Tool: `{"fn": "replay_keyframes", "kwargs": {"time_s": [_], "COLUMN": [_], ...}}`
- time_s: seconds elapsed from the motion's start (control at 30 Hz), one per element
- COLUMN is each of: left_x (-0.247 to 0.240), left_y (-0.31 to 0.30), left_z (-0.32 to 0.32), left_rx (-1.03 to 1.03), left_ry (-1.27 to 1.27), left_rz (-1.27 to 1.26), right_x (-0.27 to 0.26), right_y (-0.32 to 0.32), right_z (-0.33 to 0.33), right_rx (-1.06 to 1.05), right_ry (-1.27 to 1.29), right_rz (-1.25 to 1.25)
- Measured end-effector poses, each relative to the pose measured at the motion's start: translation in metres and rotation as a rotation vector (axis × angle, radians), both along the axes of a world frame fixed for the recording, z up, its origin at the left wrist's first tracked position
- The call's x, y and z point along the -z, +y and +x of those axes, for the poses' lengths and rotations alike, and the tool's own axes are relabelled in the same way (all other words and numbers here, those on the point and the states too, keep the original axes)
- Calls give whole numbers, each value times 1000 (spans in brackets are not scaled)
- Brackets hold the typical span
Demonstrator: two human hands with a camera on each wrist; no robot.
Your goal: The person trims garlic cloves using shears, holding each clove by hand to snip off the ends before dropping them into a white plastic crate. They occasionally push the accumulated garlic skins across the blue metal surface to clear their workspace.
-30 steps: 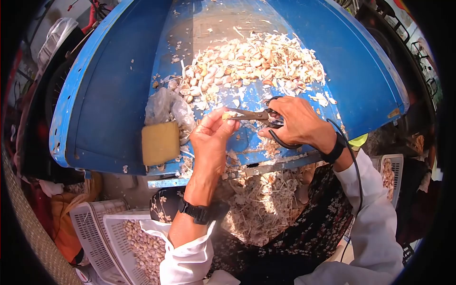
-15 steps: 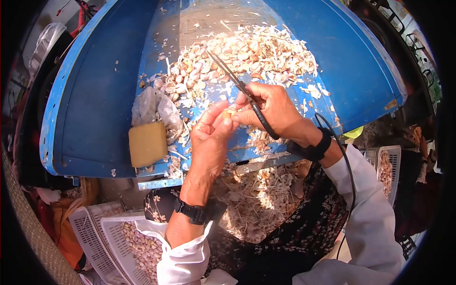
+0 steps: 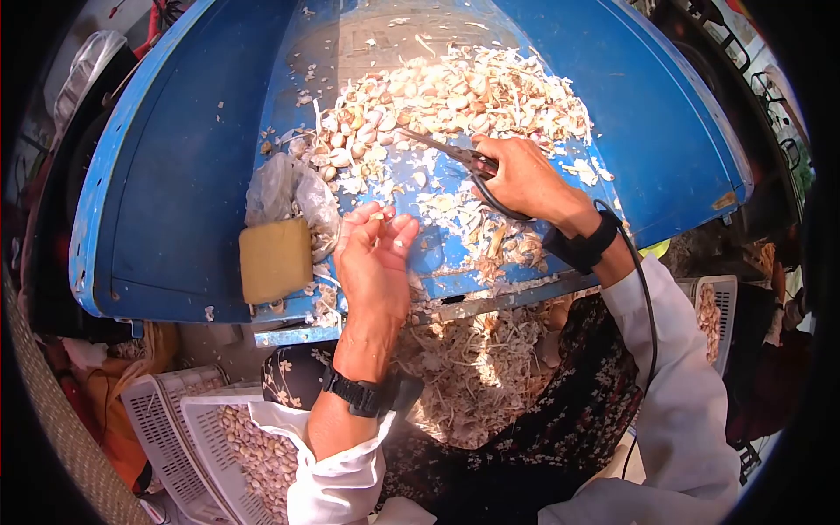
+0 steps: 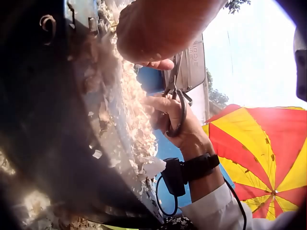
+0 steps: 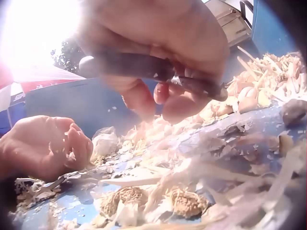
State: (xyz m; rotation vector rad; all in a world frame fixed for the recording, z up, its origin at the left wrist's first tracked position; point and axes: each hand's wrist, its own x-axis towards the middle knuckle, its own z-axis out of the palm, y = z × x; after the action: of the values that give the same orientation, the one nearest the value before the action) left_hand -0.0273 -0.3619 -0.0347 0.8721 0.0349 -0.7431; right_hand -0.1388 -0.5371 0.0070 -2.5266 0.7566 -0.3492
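1. Since half a second ago, the right hand (image 3: 525, 179) is moving away from the left hand (image 3: 372, 258) and up toward the heap of garlic cloves (image 3: 455, 92); the two hands are not meeting any more over the front of the blue tray (image 3: 175, 192)
2. Right fingers are curling through and around the black handles of the scissors (image 3: 446, 150), and the blades are looking nearly closed
3. Scissors are lying with their long axis running from this hand up and to the left, the tips reaching the near edge of the heap
4. Cloves are lying just beyond the right fingers, so the right hand is clearly the nearer one, and the left is staying well apart from the heap
5. Left hand is hanging palm up near the front edge, its fingertips bunching against the thumb; a pale scrap is showing there, but I cannot tell if they are pinching it
6. Yellow sponge (image 3: 275, 260) is lying just beside the left hand, and a white basket of cloves (image 3: 254, 446) is standing low by the left sleeve
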Motion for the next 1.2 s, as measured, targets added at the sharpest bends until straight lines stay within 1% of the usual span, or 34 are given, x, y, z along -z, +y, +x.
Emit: {"fn": "replay_keyframes", "kwargs": {"time_s": [0.07, 0.1, 0.17, 0.2, 0.3, 0.37, 0.4, 0.47, 0.5, 0.57, 0.6, 0.63, 0.7, 0.73, 0.77, 0.83, 0.87, 0.93, 0.97, 1.03, 1.07, 1.13, 1.17, 1.2], "left_x": [6, 2, 5, -4, 6, 8, 1, -12, -7, 3, 5, 0, -3, -8, -7, -6, -6, -8, -7, -5, -4, 3, 1, -2], "left_y": [5, 1, 3, 2, 3, -4, -2, -3, -1, 1, 3, 2, 4, 3, 4, 6, 7, 7, 6, 4, 2, 0, -1, -2], "left_z": [5, 3, 4, 0, 6, 10, 10, 7, 10, 14, 18, 17, 17, 17, 18, 21, 22, 23, 23, 20, 18, 16, 14, 12], "left_rx": [100, 64, 123, 130, 246, 168, 185, 159, 203, 213, 221, 216, 246, 229, 226, 191, 190, 154, 156, 192, 214, 336, 391, 451], "left_ry": [140, 184, 194, 222, 168, 118, 119, 188, 171, 180, 183, 189, 192, 210, 213, 168, 171, 144, 150, 78, 71, 2, -10, -26], "left_rz": [-106, -39, -66, 10, 24, 132, 140, 80, -26, -40, -50, -57, -109, -93, -94, -77, -80, -32, -36, 7, 22, 9, -26, -124], "right_x": [9, 13, 37, 42, 42, 23, 15, 4, 0, -6, 1, 5, 13, 19, 25, 27, 26, 32, 35, 21, 16, -5, -2, -10], "right_y": [3, 3, 1, 4, 0, 7, 15, 22, 24, 21, 15, 9, -5, -9, -13, -16, -19, -26, -28, -18, -19, -5, -3, 4], "right_z": [19, 33, 61, 73, 83, 77, 71, 66, 70, 92, 108, 124, 151, 160, 164, 156, 147, 129, 116, 93, 82, 66, 59, 54], "right_rx": [44, 25, 13, -17, -90, -76, -60, -229, -294, -255, -200, -232, -191, -172, -154, -168, -167, -172, -186, -159, -193, -216, -290, -345], "right_ry": [-145, -145, -116, -80, -6, 28, -28, -54, -40, -130, -214, -320, -226, -181, -105, -93, -10, 13, -31, -102, -118, -134, -154, -117], "right_rz": [124, 81, -25, -45, -81, 39, 173, 521, 538, 173, 185, 76, 35, 33, 3, -39, 53, 154, 218, 644, 807, 1052, 1215, 1244]}}
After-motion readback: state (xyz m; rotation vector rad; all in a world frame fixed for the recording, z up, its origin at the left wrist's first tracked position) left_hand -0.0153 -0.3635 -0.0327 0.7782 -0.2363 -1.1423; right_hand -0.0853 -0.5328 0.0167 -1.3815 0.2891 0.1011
